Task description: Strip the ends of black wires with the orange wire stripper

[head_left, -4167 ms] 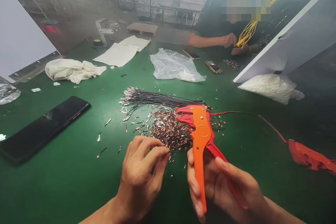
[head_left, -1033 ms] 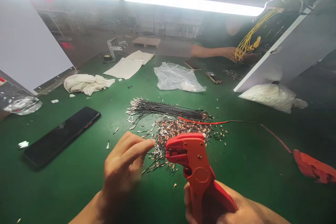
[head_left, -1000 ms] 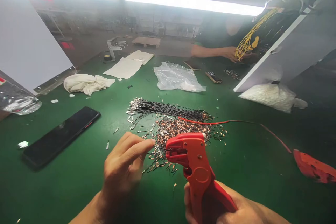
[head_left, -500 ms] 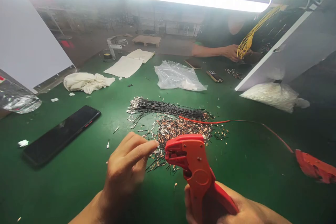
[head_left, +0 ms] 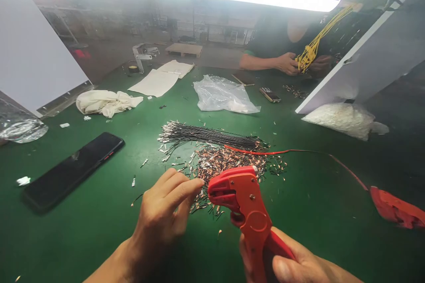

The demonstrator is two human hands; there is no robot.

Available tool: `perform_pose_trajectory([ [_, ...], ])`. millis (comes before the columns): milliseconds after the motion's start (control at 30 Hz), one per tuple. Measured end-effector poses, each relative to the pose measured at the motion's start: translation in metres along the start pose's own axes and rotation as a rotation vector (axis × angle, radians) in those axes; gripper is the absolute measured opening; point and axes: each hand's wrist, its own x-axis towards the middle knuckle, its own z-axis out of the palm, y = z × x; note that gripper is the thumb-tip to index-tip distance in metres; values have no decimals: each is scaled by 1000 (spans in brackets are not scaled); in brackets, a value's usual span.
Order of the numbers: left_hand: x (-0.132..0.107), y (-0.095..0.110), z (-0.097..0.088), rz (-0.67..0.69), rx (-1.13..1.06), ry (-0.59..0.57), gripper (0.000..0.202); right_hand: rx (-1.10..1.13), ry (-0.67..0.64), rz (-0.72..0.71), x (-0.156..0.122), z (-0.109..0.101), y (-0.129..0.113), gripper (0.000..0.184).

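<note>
My right hand (head_left: 295, 256) is wrapped round the handles of a red wire stripper (head_left: 250, 212), whose jaws point left. Just left of those jaws, my left hand (head_left: 166, 208) pinches a thin black wire (head_left: 137, 199). One end with a copper tip sticks out to the left behind that hand; the other end is hidden by the fingers and jaws. Beyond the tool lies a heap of short wire scraps (head_left: 219, 161) with bare copper ends. Behind the heap, a bundle of black wires (head_left: 209, 135) has metal terminals at its left end.
A phone (head_left: 73, 170) lies left, near a crumpled cloth (head_left: 106, 101). Farther back are paper sheets (head_left: 156, 82) and a clear plastic bag (head_left: 222, 95). A red strip (head_left: 259, 152) runs right to a red object (head_left: 395, 210). Across the table, a co-worker's hand (head_left: 288, 64) holds yellow wires (head_left: 308, 55).
My left fingers have moved slightly right, closer to the stripper's jaws. More of the black wire's copper-tipped end shows left of my hand. The stripper's handles look closer together.
</note>
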Motion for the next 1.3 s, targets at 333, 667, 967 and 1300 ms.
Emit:
perform_pose_trajectory([
  [333, -3, -1, 0, -37, 17, -69, 25, 28, -21, 15, -1, 0, 9, 55],
  [667, -7, -3, 6, -52, 45, -84, 20, 383, 150, -6, 2, 10, 38, 47],
  [967, -11, -2, 11, -130, 58, -103, 13, 477, 115, 24, 4, 5, 40, 52],
  [1300, -2, 1, 3, -125, 89, 44, 12, 328, 71, 103, -1, 0, 22, 59],
])
